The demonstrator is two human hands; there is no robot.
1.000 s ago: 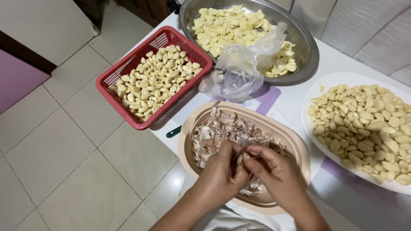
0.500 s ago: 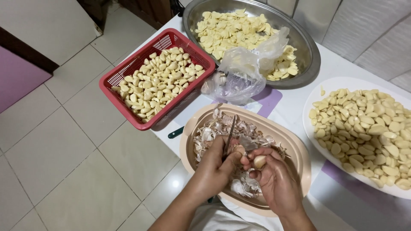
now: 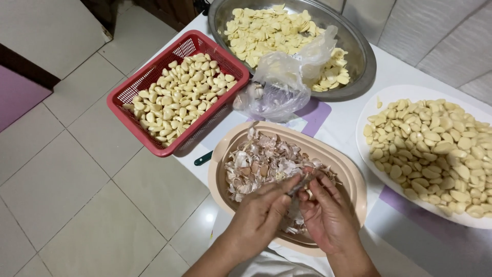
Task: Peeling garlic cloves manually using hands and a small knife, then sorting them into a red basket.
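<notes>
Peeling over beige bowl (image 3: 353,177) | left hand (image 3: 261,215) fingers clamped on small knife (image 3: 299,185) — blade's long axis runs up-right toward right thumb | right hand (image 3: 325,215) fingers closed around clove (image 3: 309,193), mostly hidden, just right of blade tip | 2 hands touching — skins (image 3: 259,164) heaped up-left.

A single head-worn camera looks steeply down from close above the table edge. The left hand (image 3: 259,215) and right hand (image 3: 328,218) sit at bottom centre of the frame, floor tiles (image 3: 77,169) fill the left side, and bowls crowd the upper right.
</notes>
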